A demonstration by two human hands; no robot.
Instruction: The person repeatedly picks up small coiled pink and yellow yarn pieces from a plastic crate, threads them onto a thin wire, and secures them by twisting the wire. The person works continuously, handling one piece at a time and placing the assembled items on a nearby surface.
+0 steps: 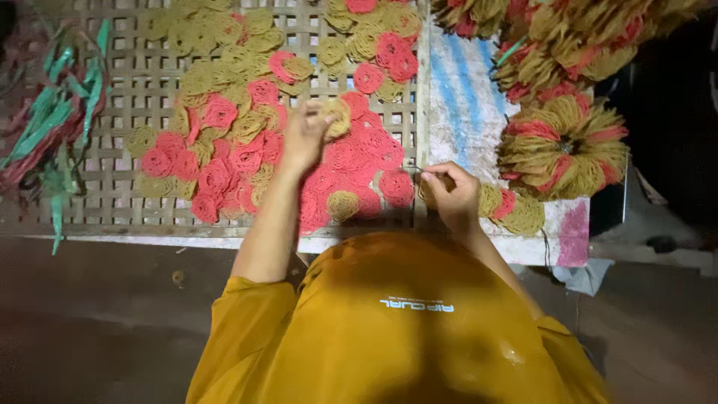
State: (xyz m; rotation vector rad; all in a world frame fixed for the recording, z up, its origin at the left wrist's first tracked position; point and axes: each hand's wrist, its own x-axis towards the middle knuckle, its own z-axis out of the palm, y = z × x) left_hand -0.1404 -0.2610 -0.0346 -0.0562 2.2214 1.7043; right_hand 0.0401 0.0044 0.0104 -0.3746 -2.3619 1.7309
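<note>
Head view:
Left hand [305,138]: fingers pinched on a yellow coil [336,116], lifted flat-faced just above the coil heap [247,142]; round, no long axis.
Right hand [449,193]: closed around a thin thread, barely visible, at the lattice surface [127,187] edge.
Bundles [565,146]: right, fanned outward.

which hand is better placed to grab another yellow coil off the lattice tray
Probably left. The left hand already reaches over the lattice tray, fingers on a yellow coil; the right hand sits near the tray's edge.
</note>
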